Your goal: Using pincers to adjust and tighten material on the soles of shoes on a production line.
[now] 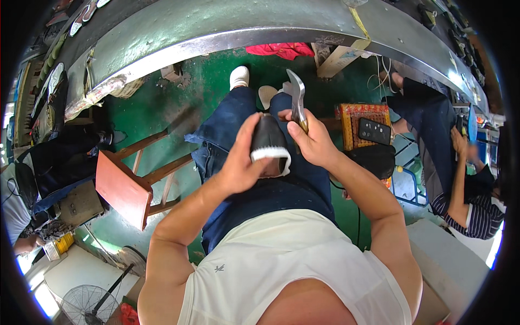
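My left hand cupped the black shoe over my lap to steady it, white-edged end toward me; right hand gripped a metal tool, likely a hammer, head clear.

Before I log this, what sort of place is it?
Probably a shoemaking workshop: the left hand holds a black shoe upper, the right hand a curved metal tool, and apparent shoes lie beyond the bench.
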